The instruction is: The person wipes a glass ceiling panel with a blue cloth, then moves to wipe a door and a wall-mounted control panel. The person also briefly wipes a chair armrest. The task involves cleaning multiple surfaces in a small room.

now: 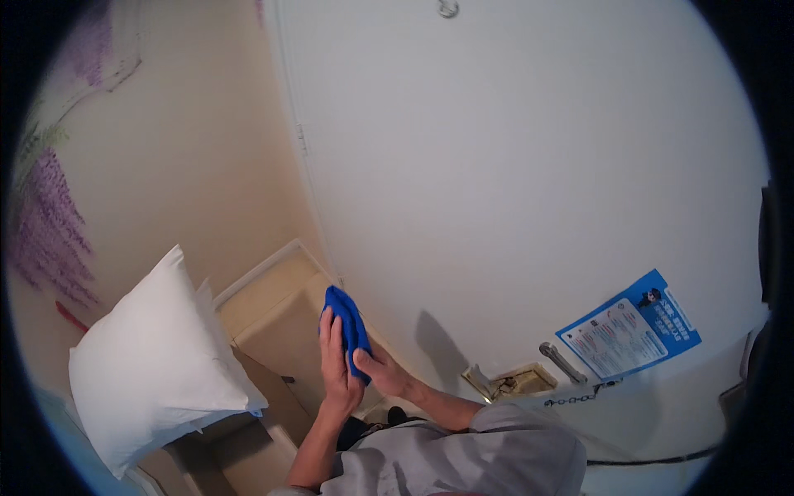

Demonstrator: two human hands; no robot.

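A folded blue cloth [351, 325] is pressed between my two hands in front of my body. My left hand [335, 359] lies along the cloth's left side with its fingers pointing up. On the other side my right hand [384, 370] grips the lower part, its thumb across the blue fabric. The right fingers are mostly hidden behind the cloth. To the left of my hands, a plump white pillow [164, 366] rests on a piece of furniture.
A white door [527, 155] fills the right side, with a handle [561, 363], a brass-coloured lock recess [521, 384], a chain [570, 401] and a blue printed notice [629, 328]. Purple flowers [49, 217] are painted on the left wall. Below the pillow is a wooden-looking compartment [226, 459].
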